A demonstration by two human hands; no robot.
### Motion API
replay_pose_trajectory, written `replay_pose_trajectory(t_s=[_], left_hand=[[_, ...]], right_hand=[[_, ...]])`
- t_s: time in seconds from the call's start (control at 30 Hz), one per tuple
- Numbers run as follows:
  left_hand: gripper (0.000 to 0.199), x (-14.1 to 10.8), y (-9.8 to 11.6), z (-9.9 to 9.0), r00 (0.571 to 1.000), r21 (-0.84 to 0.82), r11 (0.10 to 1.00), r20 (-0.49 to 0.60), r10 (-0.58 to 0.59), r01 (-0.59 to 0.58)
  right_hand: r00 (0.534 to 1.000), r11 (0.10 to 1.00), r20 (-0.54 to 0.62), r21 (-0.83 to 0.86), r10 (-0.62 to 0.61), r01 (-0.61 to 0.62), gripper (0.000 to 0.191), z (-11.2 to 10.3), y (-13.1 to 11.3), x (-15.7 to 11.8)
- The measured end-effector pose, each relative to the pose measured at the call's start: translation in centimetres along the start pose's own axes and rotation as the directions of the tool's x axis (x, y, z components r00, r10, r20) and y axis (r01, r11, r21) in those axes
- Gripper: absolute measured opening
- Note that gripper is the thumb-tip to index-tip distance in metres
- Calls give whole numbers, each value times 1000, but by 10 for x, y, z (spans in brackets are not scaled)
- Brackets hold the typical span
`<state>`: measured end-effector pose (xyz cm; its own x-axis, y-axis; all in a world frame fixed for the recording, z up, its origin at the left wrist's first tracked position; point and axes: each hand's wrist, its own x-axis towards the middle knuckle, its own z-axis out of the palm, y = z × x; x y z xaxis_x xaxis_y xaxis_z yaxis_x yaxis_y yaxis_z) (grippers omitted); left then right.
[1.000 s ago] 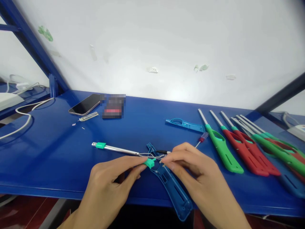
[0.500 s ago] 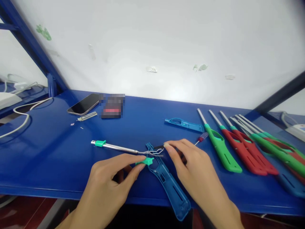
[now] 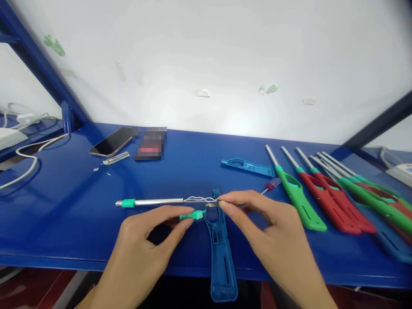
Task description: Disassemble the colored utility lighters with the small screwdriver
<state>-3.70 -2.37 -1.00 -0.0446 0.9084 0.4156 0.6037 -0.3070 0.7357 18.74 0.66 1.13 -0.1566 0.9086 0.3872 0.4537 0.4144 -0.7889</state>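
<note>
Between thumb and index finger, my left hand (image 3: 151, 240) pinches a small green plastic part (image 3: 196, 214). My right hand (image 3: 270, 231) is closed in a pinch at the right end of the twisted white wires (image 3: 199, 198); the piece at its fingertips is mostly hidden. These wires run left into a metal tube (image 3: 161, 201), which bears a green collar (image 3: 128, 203) near its far left end. Below and between the hands lies an open blue handle half (image 3: 222, 262), pointing toward me and reaching past the table's front edge.
Another blue handle half (image 3: 251, 167) lies behind my right hand, beside a screwdriver (image 3: 273, 184). Several lighters, including a green one (image 3: 301, 201) and a red one (image 3: 328, 206), line the right. A phone (image 3: 112, 141) and a clear part (image 3: 116, 158) lie back left.
The blue handle half has swung from slanted to nearly straight toward me. The tube and collar have turned and shifted slightly left, and the wires now stretch straighter to my right fingertips.
</note>
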Motion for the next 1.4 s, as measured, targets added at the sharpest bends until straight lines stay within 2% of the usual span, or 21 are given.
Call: replay_pose_trajectory(t_s=[0.17,0.3,0.63,0.83,0.97,1.2,1.4], left_hand=[[14,0,4,-1,996,-36,998,-70,-46,44],[15,-2,10,-2,991,-75,996,-124,-55,46],[20,-6,12,-4,990,-94,995,-130,-53,41],[20,-7,14,-1,984,-43,998,-171,-55,48],[20,-7,14,0,980,-55,997,-192,-57,47],[26,-9,14,-2,983,-93,996,-180,-22,5],[26,-14,10,-2,986,-49,999,-168,6,-15]], right_hand=[[996,998,81,55,32,-37,11,0,-1,-3],[994,993,98,103,53,-64,12,-1,-3,-4],[989,980,128,176,69,-91,13,-1,-5,-3],[961,949,250,259,115,-181,7,-4,-6,-4],[958,935,259,295,121,-198,4,-2,-8,-5],[949,938,285,269,138,-217,6,-2,-7,-4],[946,947,280,223,164,-231,8,1,-7,-2]])
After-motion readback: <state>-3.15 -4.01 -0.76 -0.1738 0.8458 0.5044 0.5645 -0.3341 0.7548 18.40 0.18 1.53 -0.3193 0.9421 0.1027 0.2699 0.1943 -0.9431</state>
